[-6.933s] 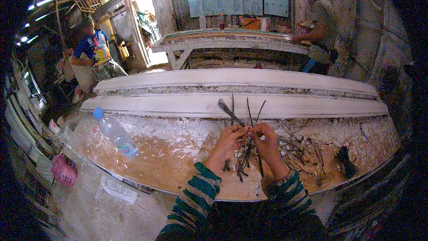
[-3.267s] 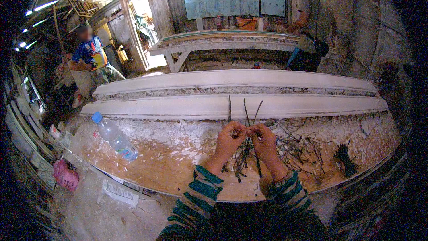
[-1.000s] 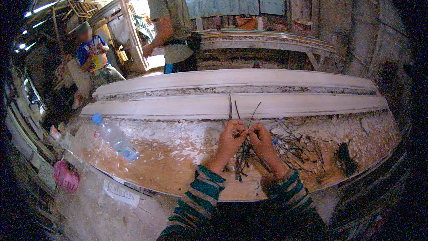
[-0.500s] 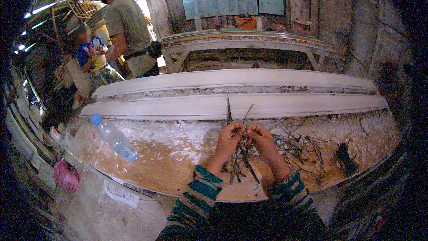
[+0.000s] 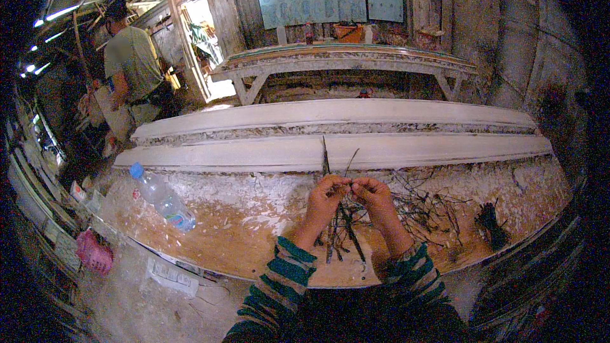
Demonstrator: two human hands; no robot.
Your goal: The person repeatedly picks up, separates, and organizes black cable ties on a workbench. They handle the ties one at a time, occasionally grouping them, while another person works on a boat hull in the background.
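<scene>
Pinch grip: left hand (image 5: 326, 198) and right hand (image 5: 376, 201) press strands (image 5: 326, 160) between fingers, over the bench (image 5: 219, 238). If either pinch loosens, strands could slip; the tangled pile (image 5: 438, 211) alongside could snag ends.

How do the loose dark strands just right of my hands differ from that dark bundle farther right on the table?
The loose strands lie spread in an open tangle, while the dark bundle is gathered close together. The loose strands cover a wider patch than the dark bundle. The loose strands lie near your right hand; the dark bundle lies well apart from it. Both are dark and rest on the same table.
</scene>
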